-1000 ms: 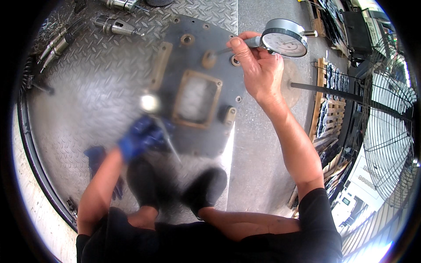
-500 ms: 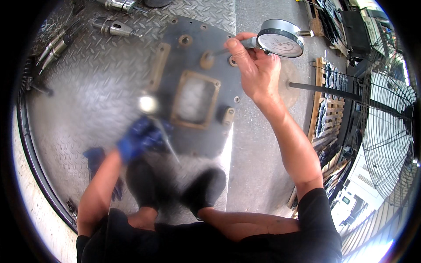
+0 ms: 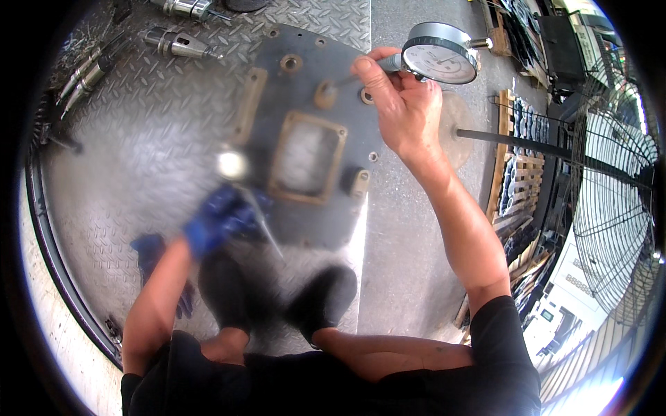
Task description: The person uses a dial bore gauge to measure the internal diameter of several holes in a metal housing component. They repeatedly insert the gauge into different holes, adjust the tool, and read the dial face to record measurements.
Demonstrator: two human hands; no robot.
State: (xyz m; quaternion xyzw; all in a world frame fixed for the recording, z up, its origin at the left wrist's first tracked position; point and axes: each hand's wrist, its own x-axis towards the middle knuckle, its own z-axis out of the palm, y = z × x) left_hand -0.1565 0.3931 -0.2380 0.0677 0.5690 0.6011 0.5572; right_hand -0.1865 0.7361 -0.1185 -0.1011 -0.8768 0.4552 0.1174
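Note:
My bare right hand (image 3: 409, 111) is closed around the grip of a dial bore gauge (image 3: 440, 54), whose round white dial faces up beyond my fingers. Its blurred stem reaches left to a brownish boss (image 3: 325, 94) on a dark metal plate (image 3: 305, 225); whether the tip sits in the bore I cannot tell. The plate has a rectangular opening with a tan rim. My left hand (image 3: 225, 218), in a blue glove, is curled around a slender metal rod (image 3: 267, 227) beside the plate's near left edge. A bright round glare above that hand hides detail.
Tool holders (image 3: 182, 43) lie on the chequered metal surface (image 3: 139, 139) at the far left, with slim tools (image 3: 87, 80) beside them. An empty blue glove (image 3: 149, 253) lies near my left forearm. To the right stand a large fan (image 3: 610, 201) and pallets with metal parts (image 3: 510, 187).
The gauge's dial has shifted slightly up and left with my right hand. My left hand and the plate look nearly unchanged.

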